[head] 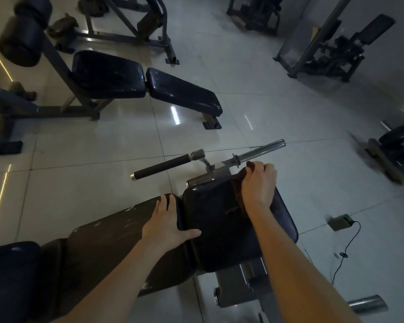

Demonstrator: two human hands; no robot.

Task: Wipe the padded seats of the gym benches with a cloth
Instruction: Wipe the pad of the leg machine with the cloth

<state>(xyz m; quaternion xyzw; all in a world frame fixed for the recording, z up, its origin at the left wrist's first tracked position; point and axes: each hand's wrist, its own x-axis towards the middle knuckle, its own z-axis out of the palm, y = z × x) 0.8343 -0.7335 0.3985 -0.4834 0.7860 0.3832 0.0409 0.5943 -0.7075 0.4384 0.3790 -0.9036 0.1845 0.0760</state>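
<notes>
The right hand (258,185) has its grip closed round a dark, bunched cloth (236,194), fingers curled over the fold at the far edge of the padded seat (215,229) of the near gym bench, with the cloth lying against the pad's top surface under the wrist. The left hand (170,220) has a wide grip that holds nothing: its fingers lie straight and spread, flat on the end of the long back pad (107,243), and the thumb reaches across the gap to touch the edge of the padded seat. Both pads are dark and shiny (the back pad shows pale scuffs near the hand). Just beyond the seat a black-sleeved handle (163,167) and a chrome bar (261,150) stick out from the bench's metal frame (240,285), the chrome bar passing close behind the right hand's knuckles. On the tiled floor (289,108) to the right of the seat sits a small grey box (339,222) with a black cable trailing from it. Well apart, at the upper left, stands a second bench (184,92) with two dark pads end to end, and beside it a pair of foam rollers (26,31) on a frame.
</notes>
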